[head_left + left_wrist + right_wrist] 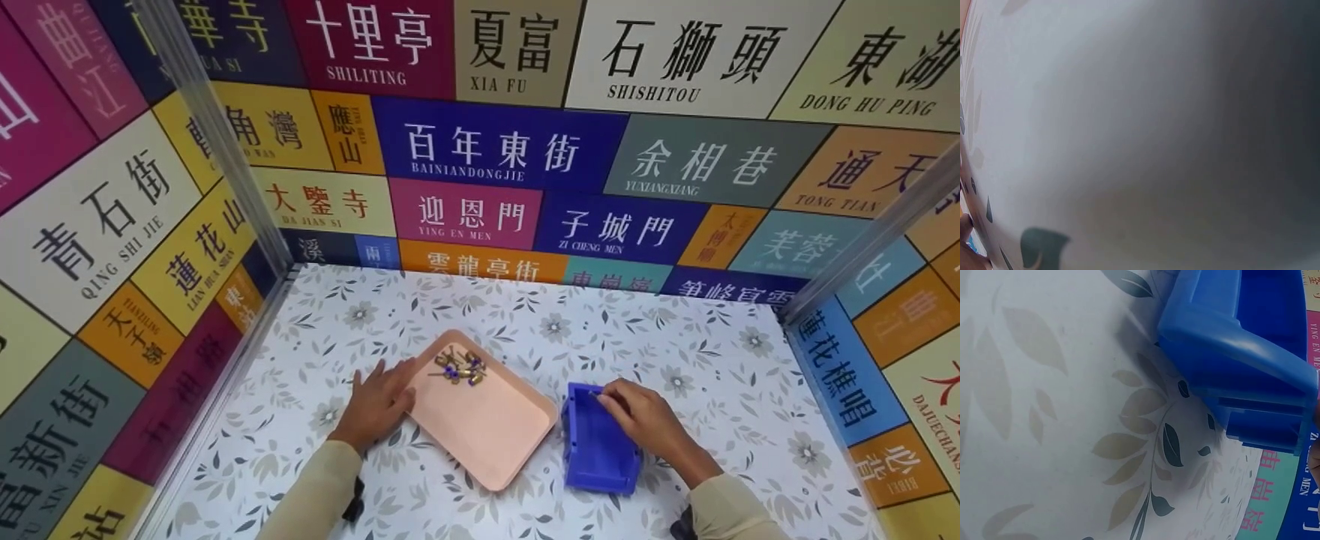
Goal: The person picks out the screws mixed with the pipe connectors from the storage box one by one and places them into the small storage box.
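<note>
Head view: I had the bench [465, 517] before me, covered in a leaf and flower print.
Left hand [377, 399]: its fingers lay loosely spread, touching the left edge of the pink tray [480, 431].
Brass-coloured parts [462, 369]: they sat piled at the tray's far end, with purple bits among them.
Right hand [643, 414]: my thumb and curled fingers gripped the blue bin [572, 439] by its far right rim.
Bin position: it stood just right of the tray, apart from it.
</note>
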Demonstrator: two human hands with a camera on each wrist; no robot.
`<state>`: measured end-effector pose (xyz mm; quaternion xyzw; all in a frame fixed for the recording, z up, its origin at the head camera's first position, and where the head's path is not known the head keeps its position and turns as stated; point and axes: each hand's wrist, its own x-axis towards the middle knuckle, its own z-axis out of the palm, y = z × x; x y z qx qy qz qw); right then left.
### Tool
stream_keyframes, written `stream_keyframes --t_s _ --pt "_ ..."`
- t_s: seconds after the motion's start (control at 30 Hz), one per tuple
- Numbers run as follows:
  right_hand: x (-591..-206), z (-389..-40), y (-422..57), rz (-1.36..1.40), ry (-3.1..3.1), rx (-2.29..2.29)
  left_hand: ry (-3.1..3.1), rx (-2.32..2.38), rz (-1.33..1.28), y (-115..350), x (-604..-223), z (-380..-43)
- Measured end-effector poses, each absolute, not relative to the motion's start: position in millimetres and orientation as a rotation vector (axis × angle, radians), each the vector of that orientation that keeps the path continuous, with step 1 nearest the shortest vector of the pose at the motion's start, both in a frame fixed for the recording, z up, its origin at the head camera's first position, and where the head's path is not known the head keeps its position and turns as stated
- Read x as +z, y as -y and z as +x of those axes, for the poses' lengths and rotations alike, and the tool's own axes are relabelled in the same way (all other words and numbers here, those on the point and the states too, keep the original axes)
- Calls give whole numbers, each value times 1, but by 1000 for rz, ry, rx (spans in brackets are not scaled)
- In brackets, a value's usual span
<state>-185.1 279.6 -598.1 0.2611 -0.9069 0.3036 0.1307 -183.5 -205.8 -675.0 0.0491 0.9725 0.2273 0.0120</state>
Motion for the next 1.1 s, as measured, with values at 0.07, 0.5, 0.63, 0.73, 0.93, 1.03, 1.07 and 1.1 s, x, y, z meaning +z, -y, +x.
stream_keyframes --t_s 0.07,0.5,0.63,0.73,0.93,1.03,1.07,1.1 --pt "-598 -184 -280 749 2648 883 -3031 706 152 206 -676 -184" --pt "-593 -181 -286 761 2641 874 -3035 735 157 207 -673 -182" --pt "-593 -181 -290 775 2619 854 -3041 734 151 206 -672 -183" --pt "-593 -181 -292 767 2628 840 -3037 745 143 205 -672 -183" --pt "-588 -179 -292 737 2668 859 -3023 740 129 203 -672 -183" --pt "-588 -180 -292 748 2652 864 -3021 738 128 203 -671 -182" --pt "-588 -180 -292 755 2642 862 -3020 734 127 203 -670 -182" --pt "-589 -181 -292 762 2630 859 -3021 729 129 203 -670 -182"
